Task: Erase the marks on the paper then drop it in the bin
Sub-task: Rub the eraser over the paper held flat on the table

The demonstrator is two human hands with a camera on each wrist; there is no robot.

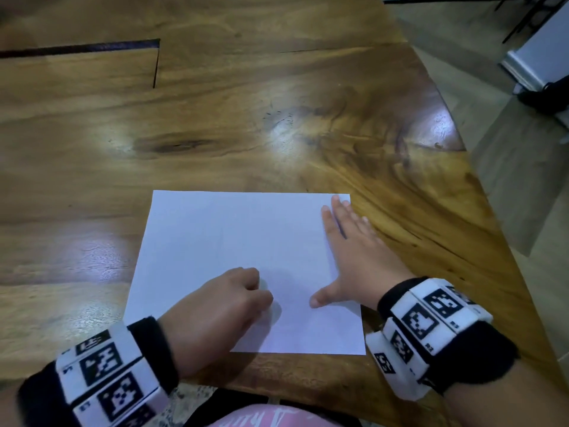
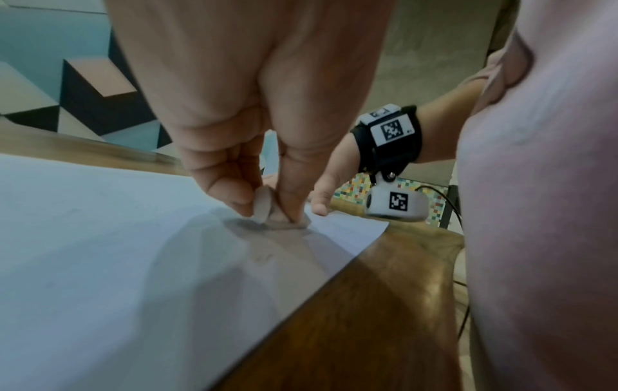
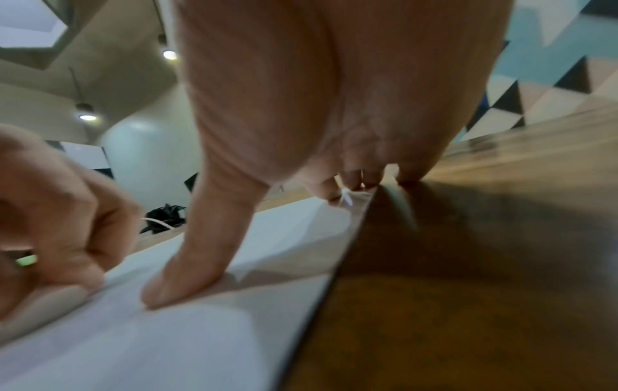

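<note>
Left hand (image 1: 221,306) pinches round eraser (image 2: 262,205) on smooth white paper (image 1: 234,241).

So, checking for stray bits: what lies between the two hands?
Only bare paper, head view, between left hand and right hand.

Left hand (image 1: 221,306) curled, fingertips pinching (thumb against forefinger); right hand (image 1: 354,254) flat, fingers spread.

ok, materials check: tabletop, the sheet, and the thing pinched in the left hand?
Table: looks like solid wood with a glossy varnish; visible grain, knots, bright light glare.
Paper: thin matte white sheet; lies flat, no shine.
Eraser: small pale disc pinched by the left hand, pressed on a grey smudge; probably rubber or vinyl, matte, but the look leaves it open.
</note>
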